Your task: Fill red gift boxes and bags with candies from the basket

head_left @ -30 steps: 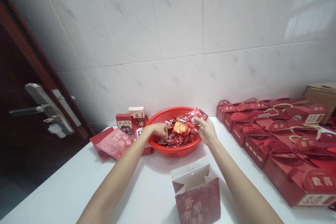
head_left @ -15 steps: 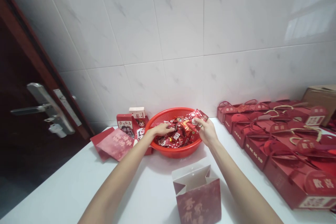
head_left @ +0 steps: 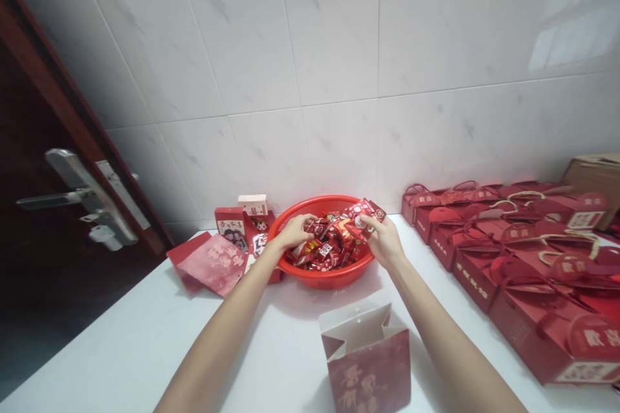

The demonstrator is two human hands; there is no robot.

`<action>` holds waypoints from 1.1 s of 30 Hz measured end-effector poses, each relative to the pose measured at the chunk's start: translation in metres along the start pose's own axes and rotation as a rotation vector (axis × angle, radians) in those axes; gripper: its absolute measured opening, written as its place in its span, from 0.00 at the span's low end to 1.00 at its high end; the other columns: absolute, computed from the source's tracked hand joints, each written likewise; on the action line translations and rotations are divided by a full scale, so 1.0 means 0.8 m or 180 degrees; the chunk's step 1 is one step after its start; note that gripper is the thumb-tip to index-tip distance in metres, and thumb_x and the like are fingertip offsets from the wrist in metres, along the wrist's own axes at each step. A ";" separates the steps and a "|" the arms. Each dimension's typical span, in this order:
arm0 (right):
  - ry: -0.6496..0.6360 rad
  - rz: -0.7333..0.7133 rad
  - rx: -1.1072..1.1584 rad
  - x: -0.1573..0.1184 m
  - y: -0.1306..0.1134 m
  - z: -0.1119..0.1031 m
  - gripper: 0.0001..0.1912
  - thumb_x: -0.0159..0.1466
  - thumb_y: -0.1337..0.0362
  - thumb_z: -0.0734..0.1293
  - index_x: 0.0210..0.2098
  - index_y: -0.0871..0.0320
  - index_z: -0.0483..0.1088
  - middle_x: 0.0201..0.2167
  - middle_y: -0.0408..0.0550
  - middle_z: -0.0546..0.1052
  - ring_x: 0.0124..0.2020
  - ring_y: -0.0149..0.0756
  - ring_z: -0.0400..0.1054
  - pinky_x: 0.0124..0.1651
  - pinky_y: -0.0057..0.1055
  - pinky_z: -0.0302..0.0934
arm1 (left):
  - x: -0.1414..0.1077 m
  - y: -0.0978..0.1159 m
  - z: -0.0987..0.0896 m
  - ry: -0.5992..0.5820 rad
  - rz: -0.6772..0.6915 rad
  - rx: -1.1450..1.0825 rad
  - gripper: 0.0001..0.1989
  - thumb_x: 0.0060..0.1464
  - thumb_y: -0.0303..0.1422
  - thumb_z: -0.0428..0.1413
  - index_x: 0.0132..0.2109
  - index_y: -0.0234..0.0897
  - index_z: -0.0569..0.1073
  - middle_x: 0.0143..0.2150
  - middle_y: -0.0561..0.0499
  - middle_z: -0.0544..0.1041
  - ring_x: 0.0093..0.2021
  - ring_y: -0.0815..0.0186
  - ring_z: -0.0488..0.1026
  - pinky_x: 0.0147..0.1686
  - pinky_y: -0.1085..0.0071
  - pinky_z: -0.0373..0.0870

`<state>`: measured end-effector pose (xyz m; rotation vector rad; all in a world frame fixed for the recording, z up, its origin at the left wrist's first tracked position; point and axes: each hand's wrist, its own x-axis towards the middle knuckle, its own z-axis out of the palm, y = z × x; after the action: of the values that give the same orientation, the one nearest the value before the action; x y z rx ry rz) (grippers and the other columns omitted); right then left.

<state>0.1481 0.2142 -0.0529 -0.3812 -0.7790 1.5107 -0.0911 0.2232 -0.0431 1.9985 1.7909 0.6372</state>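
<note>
A red plastic basket (head_left: 322, 280) holds a heap of shiny red wrapped packets (head_left: 325, 250). Over its left side is my left hand (head_left: 296, 232), fingers bent down at the packets; whatever its fingertips grip is too small to name. My right hand (head_left: 385, 240), at the basket's right rim, is closed on several red candy packets (head_left: 361, 211). Nearer to me, between my forearms, an open red paper bag (head_left: 371, 368) stands upright, its pale inside showing.
Rows of closed red gift boxes (head_left: 477, 281) with handles fill the right side. Flat red paper bags (head_left: 216, 264) and small boxes (head_left: 232, 226) are left of the basket. Behind is a tiled wall (head_left: 334, 45); a dark door (head_left: 43, 251) with a metal handle is at the left.
My left hand has lifted slightly and drawn its fingers in among the packets. My right hand keeps its packets at the basket's right rim.
</note>
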 end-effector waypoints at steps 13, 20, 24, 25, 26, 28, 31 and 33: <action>-0.0024 -0.0019 -0.0082 -0.006 -0.004 0.008 0.17 0.43 0.70 0.78 0.32 0.57 0.76 0.28 0.43 0.81 0.29 0.35 0.74 0.39 0.34 0.70 | -0.009 0.033 0.011 -0.0713 0.0742 0.0710 0.15 0.43 0.42 0.66 0.38 0.40 0.82 0.40 0.48 0.76 0.43 0.57 0.72 0.41 0.70 0.65; -0.0047 0.0056 -0.0127 -0.009 -0.008 0.008 0.16 0.42 0.69 0.79 0.30 0.57 0.75 0.26 0.42 0.80 0.27 0.34 0.73 0.37 0.33 0.70 | -0.011 0.028 0.012 -0.0754 0.0844 0.0405 0.08 0.47 0.35 0.57 0.25 0.37 0.77 0.31 0.49 0.76 0.38 0.59 0.72 0.39 0.71 0.66; -0.0212 0.0120 -0.0139 -0.013 -0.015 0.008 0.14 0.42 0.67 0.80 0.26 0.58 0.74 0.23 0.41 0.78 0.26 0.31 0.71 0.36 0.30 0.69 | -0.031 0.031 0.009 -0.0239 0.0825 -0.0128 0.09 0.47 0.37 0.56 0.24 0.37 0.73 0.32 0.49 0.77 0.36 0.60 0.72 0.38 0.69 0.66; -0.0233 0.0147 -0.0133 -0.015 -0.017 0.008 0.15 0.41 0.66 0.80 0.25 0.59 0.74 0.23 0.41 0.78 0.26 0.31 0.71 0.37 0.30 0.69 | -0.037 0.033 0.008 -0.0122 0.0746 -0.0316 0.10 0.47 0.38 0.55 0.26 0.37 0.73 0.31 0.49 0.77 0.35 0.61 0.72 0.37 0.69 0.66; -0.0239 0.0176 -0.0132 -0.017 -0.020 0.008 0.15 0.41 0.66 0.81 0.25 0.58 0.74 0.23 0.40 0.78 0.26 0.31 0.71 0.37 0.30 0.69 | -0.044 0.034 0.007 -0.0024 0.0670 -0.0505 0.10 0.48 0.39 0.55 0.27 0.36 0.73 0.31 0.49 0.76 0.34 0.61 0.71 0.36 0.69 0.67; -0.0280 0.0228 -0.0170 -0.023 -0.027 0.008 0.16 0.41 0.65 0.81 0.26 0.58 0.74 0.23 0.40 0.78 0.26 0.31 0.71 0.37 0.30 0.69 | -0.056 0.038 0.006 0.0151 0.0591 -0.0891 0.12 0.49 0.42 0.55 0.30 0.36 0.73 0.30 0.51 0.75 0.33 0.62 0.71 0.36 0.69 0.67; -0.0419 0.0227 -0.0260 -0.037 -0.046 0.011 0.15 0.43 0.65 0.81 0.26 0.58 0.74 0.24 0.40 0.78 0.26 0.31 0.70 0.36 0.30 0.69 | -0.071 0.046 0.005 0.0371 0.0640 -0.1372 0.14 0.50 0.44 0.56 0.33 0.36 0.72 0.31 0.52 0.75 0.34 0.63 0.72 0.39 0.69 0.69; -0.0456 0.0166 -0.0279 -0.047 -0.063 0.016 0.15 0.43 0.65 0.81 0.27 0.57 0.75 0.26 0.41 0.79 0.27 0.31 0.71 0.36 0.30 0.69 | -0.078 0.053 0.005 0.0544 0.0708 -0.1546 0.15 0.50 0.45 0.56 0.34 0.36 0.72 0.32 0.51 0.76 0.35 0.63 0.73 0.39 0.69 0.69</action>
<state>0.1814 0.1715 -0.0183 -0.3639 -0.9568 1.5688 -0.0591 0.1567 -0.0273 1.8514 1.3337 1.2139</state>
